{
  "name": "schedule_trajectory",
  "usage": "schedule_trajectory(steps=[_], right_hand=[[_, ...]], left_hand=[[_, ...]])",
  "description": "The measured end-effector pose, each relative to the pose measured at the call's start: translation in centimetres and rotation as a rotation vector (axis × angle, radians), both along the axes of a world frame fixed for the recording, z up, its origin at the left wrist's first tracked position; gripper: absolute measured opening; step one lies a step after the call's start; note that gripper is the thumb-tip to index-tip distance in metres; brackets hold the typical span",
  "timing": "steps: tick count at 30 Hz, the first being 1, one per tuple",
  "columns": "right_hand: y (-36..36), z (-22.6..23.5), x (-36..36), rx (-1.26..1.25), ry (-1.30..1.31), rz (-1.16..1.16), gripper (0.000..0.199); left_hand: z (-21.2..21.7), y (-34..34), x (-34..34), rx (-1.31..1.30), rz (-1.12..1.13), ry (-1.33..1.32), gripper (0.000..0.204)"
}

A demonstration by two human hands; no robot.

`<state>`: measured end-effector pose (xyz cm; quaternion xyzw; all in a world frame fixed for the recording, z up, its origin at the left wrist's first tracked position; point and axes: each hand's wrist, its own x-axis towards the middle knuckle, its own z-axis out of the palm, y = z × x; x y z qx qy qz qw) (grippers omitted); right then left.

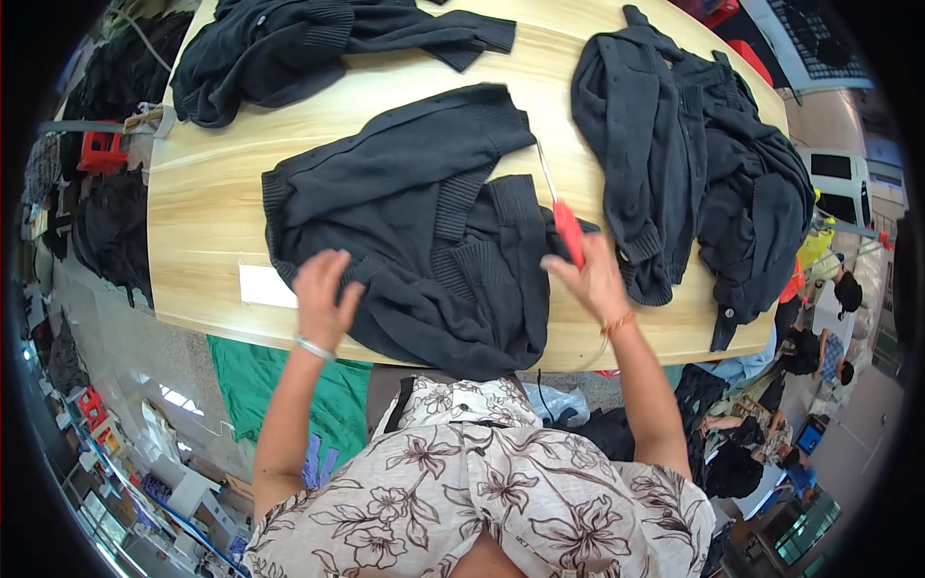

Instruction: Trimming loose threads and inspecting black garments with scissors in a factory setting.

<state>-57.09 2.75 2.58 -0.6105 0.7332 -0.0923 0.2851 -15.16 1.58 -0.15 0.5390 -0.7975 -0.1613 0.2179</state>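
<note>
A dark knitted cardigan [385, 202] lies spread and folded on the table in front of me, its ribbed cuffs and bands showing. My left hand [326, 294] is at its near left edge, fingers apart and holding nothing; whether it touches the knit I cannot tell. To the right of the garment, my right hand [594, 279] grips red-handled scissors [568, 231] seen nearly edge-on. Their thin metal blade points away from me, its tip close to the ribbed end of the upper sleeve. The fingers partly hide the handle.
Dark knitted garments [655, 144] are heaped on the right of the pale wooden table [202, 202]. Another dark garment [279, 58] lies at the far left. A white paper [267, 286] sits near the front edge. Green cloth [246, 385] is below the table, and people work at the right.
</note>
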Motion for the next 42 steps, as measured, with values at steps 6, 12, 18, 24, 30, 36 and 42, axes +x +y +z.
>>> schedule_trajectory(steps=[6, 12, 18, 24, 30, 36, 42], right_hand=[[4.1, -3.9, 5.5, 0.073, -0.017, -0.114, 0.053], [2.7, -0.2, 0.7, -0.136, -0.167, -0.347, 0.028], [10.0, 0.9, -8.3, -0.129, 0.318, -0.266, 0.045], [5.4, 1.5, 0.3, -0.221, 0.135, -0.232, 0.05], [-0.4, -2.6, 7.7, -0.033, 0.15, 0.031, 0.054], [-0.9, 0.4, 1.8, -0.358, -0.212, -0.176, 0.032], [3.0, 3.3, -6.0, -0.43, -0.471, -0.367, 0.021]], left_hand=[[-2.2, 0.2, -4.4, 0.216, 0.143, -0.156, 0.051], [1.3, -0.9, -2.3, 0.439, -0.201, 0.131, 0.016], [2.6, 4.3, 0.8, 0.641, -0.089, 0.133, 0.014], [-1.0, 0.1, -6.7, 0.165, 0.217, -0.062, 0.049], [-1.5, -1.0, -7.9, 0.585, -0.074, 0.111, 0.036], [6.0, 2.0, -2.3, 0.121, 0.074, 0.477, 0.065], [5.0, 6.8, 2.9, 0.519, 0.236, 0.532, 0.055]])
